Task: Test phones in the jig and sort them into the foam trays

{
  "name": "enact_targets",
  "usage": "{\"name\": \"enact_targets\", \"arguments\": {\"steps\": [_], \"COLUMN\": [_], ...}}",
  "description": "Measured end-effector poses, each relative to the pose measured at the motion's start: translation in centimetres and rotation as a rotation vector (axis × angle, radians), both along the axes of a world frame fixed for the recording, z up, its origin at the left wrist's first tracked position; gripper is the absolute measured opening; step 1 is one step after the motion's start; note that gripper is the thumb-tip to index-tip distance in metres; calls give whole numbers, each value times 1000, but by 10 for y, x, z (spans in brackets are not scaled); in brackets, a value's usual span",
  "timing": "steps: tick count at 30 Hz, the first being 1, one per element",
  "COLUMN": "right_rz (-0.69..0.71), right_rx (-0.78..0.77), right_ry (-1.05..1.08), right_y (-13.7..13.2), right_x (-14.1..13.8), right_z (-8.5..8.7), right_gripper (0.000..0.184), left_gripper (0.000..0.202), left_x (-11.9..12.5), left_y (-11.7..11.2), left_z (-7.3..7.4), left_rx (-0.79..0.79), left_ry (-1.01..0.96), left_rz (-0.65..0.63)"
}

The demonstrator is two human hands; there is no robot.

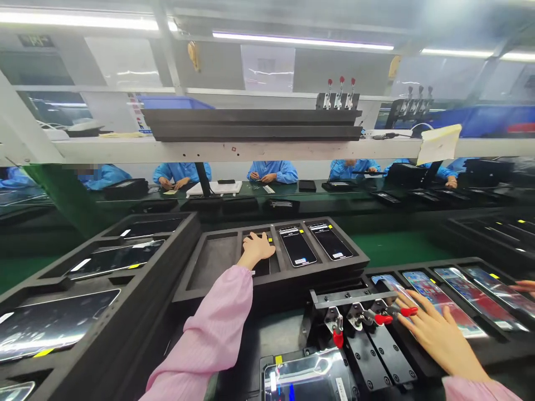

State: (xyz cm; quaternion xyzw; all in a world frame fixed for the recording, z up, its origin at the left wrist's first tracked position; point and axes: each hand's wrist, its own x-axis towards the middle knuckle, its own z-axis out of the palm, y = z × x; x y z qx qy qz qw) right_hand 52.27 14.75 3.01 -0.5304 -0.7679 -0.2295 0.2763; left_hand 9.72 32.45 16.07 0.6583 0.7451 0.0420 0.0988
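- Centre: my left hand, grip open, lies flat on a dark glossy phone in a black foam tray.
- Lower right: my right hand, grip open, touches a red-tipped metal clamp lever.

Far beyond left grip: seated people in blue coats along green counter. Above them, shelf carrying stacked dark trays and blue bin. Left of grip: phone-filled tray stack.
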Motion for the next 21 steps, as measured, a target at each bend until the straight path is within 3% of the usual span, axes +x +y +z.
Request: {"name": "enact_targets", "arguments": {"steps": [2, 5, 10, 15, 21], "right_rz": [20, -31, -58, -61, -59], "right_rx": [-81, -139, -120, -110, -123], "right_ry": [-141, -216, -246, -261, -223], "right_y": [-5, -37, -83, -82, -74], "right_x": [1, 7, 5, -4, -8], "right_z": [0, -11, -36, -44, -39], "right_gripper": [44, 47, 49, 47, 49], "left_gripper": [41, 46, 84, 103, 113], "left_x": [-1, -15, -56, -79, -88], "left_y": [-1, 0, -3, -4, 9], "left_z": [2, 6, 12, 15, 17], "left_rx": [-3, -13, 12, 28, 10], "left_ry": [-31, -104, -240, -322, -356], "left_rz": [-12, -74, -278, -416, -411]}}
